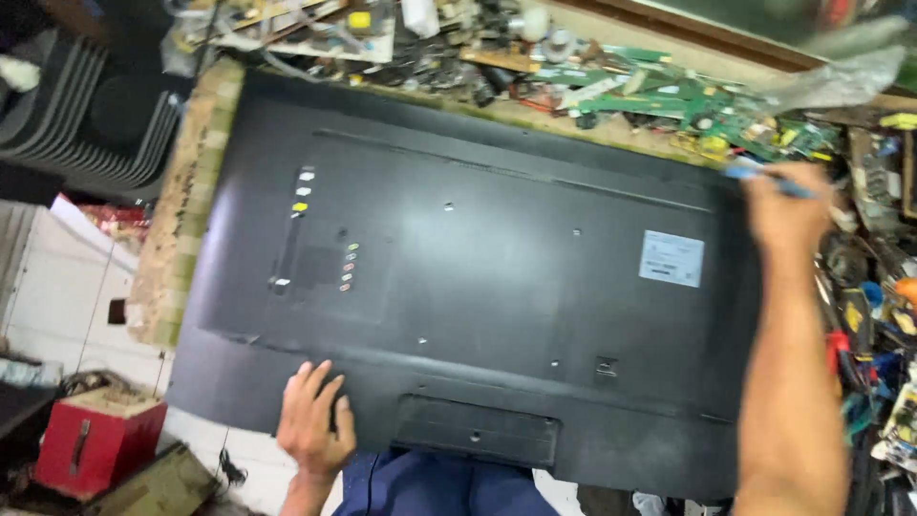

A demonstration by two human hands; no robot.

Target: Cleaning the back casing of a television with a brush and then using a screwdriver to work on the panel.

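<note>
Head camera, looking straight down: the left hand [315, 420] lies flat with fingers spread on the near edge of a flat-screen television [458, 287], palm down and gripping nothing. The right hand [785, 212] reaches to the set's far right corner and is closed around a slim blue-handled tool [764, 177], probably a screwdriver, though motion blur hides its tip. The television lies screen-down on a worn workbench [181, 220], its black plastic back cover facing up and filling most of the bench top. Its long axis runs left to right across the view; the stand-mount recess [476, 432] sits at the near edge, so the set's bottom edge points toward the person and its top toward the heap of green circuit boards [697, 105] along the bench's far side. A panel this broad is likely moderately heavy, thin, and prone to flex, with fragile glass underneath; the smooth cover offers little grip, so the two short ends or the thick lower edge look like the safest holds. A white label [671, 258] sits near the right end, and a red box [95, 444] stands on the floor to the left.
</note>
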